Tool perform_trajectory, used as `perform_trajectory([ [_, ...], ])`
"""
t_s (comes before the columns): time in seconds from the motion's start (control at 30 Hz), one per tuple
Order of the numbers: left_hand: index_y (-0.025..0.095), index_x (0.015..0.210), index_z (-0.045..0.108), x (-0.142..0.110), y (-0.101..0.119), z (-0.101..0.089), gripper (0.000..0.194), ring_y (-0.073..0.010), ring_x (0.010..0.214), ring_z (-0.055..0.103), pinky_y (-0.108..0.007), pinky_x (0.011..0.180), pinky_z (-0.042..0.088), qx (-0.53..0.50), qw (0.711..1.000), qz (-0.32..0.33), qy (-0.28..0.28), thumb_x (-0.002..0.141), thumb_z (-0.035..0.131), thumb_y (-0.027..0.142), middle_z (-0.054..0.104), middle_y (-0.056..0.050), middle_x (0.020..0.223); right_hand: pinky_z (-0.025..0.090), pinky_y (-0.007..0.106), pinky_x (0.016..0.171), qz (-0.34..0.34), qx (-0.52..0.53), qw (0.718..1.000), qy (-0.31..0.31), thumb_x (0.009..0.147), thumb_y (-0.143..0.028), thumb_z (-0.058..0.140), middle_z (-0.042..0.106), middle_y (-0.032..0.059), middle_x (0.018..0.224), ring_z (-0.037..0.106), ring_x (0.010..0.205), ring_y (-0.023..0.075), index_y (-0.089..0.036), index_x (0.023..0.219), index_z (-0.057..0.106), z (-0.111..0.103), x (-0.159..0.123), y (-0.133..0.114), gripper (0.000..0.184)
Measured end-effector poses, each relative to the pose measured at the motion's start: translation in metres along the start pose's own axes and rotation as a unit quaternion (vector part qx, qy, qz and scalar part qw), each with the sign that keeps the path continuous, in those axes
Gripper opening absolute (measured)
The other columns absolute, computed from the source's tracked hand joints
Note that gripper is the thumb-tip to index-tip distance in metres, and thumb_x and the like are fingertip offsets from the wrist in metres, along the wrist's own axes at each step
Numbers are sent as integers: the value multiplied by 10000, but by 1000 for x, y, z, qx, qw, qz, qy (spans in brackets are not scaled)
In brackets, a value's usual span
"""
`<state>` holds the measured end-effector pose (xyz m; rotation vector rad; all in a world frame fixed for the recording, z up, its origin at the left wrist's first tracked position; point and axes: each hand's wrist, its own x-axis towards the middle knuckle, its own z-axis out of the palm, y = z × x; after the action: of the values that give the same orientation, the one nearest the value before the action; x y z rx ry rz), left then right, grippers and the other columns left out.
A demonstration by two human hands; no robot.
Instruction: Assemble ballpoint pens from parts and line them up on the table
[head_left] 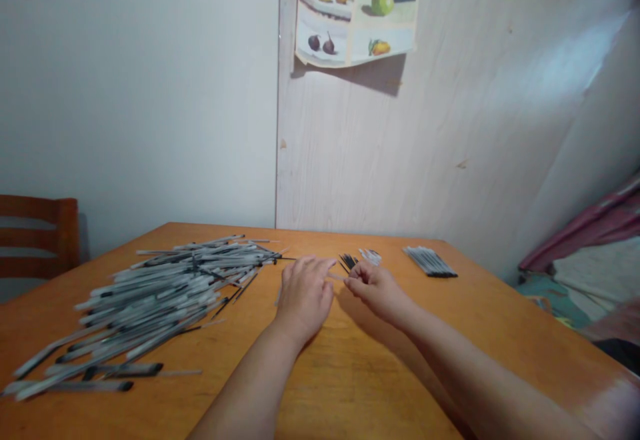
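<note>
In the middle of the table, my left hand [306, 297] is bent palm-down, its fingers and thumb closed round the left end of a thin pale pen refill [337, 277]. My right hand [376, 288] pinches the refill's other end between thumb and fingertips. The refill spans the small gap between both hands, nearly level; my fingers hide its ends. Just behind my right hand lie a small bunch of black slim pen parts [347, 262] and some small whitish pieces [371, 257]. A large heap of clear-barrelled pens with black ends [170, 287] spreads out left of my left hand.
A neat row of clear pen barrels with black ends [430, 262] lies at the table's back right. Loose pens [75, 386] reach toward the front left of the wooden table [340, 387]. A chair [37, 237] stands at left; fabric [595, 253] lies beyond the right edge.
</note>
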<state>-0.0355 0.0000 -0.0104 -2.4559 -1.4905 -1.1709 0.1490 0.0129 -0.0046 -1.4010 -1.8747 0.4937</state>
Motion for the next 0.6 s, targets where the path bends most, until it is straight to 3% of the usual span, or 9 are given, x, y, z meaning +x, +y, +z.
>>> perform_trajectory([
  [0.07, 312, 1258, 596, -2, 5, -1, 407, -262, 1287, 431, -480, 1106, 222, 2, 1000, 26, -18, 869, 515, 222, 641, -32, 1278, 340, 225, 535, 13, 63, 998, -19, 806, -331, 566, 520, -29, 605, 455, 567, 114, -194, 708, 517, -6, -2, -9, 175],
  [0.17, 333, 1135, 666, -2, 9, -4, 293, -266, 1218, 470, -523, 1116, 160, 1, 999, 38, -34, 891, 517, 268, 703, -30, 1136, 336, 213, 505, 41, 140, 988, -50, 805, -371, 583, 502, -43, 581, 429, 522, 98, -194, 727, 505, -12, -6, -21, 208],
  [0.27, 328, 1033, 703, -1, 9, -7, 242, -251, 1070, 530, -534, 1107, 152, 11, 999, 9, -34, 909, 498, 288, 727, -42, 978, 337, 212, 491, 56, 191, 978, -66, 832, -443, 544, 528, -32, 607, 435, 504, 91, -195, 749, 498, -19, -5, -23, 266],
  [0.33, 311, 1011, 702, 0, 7, -8, 238, -243, 1027, 542, -517, 1098, 173, 22, 999, -21, -15, 915, 486, 288, 725, -46, 969, 335, 216, 482, 74, 201, 976, -37, 855, -459, 489, 529, -25, 620, 432, 497, 92, -194, 756, 495, -25, 2, -17, 283],
  [0.47, 290, 971, 691, 1, 0, -7, 226, -244, 999, 559, -486, 1059, 227, 35, 997, -61, 30, 915, 471, 288, 721, -42, 971, 328, 211, 493, 129, 97, 985, 61, 768, -261, 535, 491, -36, 612, 450, 535, 103, -189, 782, 505, -30, 25, 9, 80],
  [0.6, 295, 963, 688, 1, -2, -6, 206, -244, 992, 565, -470, 1034, 245, 35, 995, -75, 48, 898, 493, 281, 719, -32, 966, 317, 222, 525, 134, -116, 984, 31, 720, -172, 572, 572, -1, 657, 507, 604, 123, -173, 767, 564, -21, 48, 28, 48],
])
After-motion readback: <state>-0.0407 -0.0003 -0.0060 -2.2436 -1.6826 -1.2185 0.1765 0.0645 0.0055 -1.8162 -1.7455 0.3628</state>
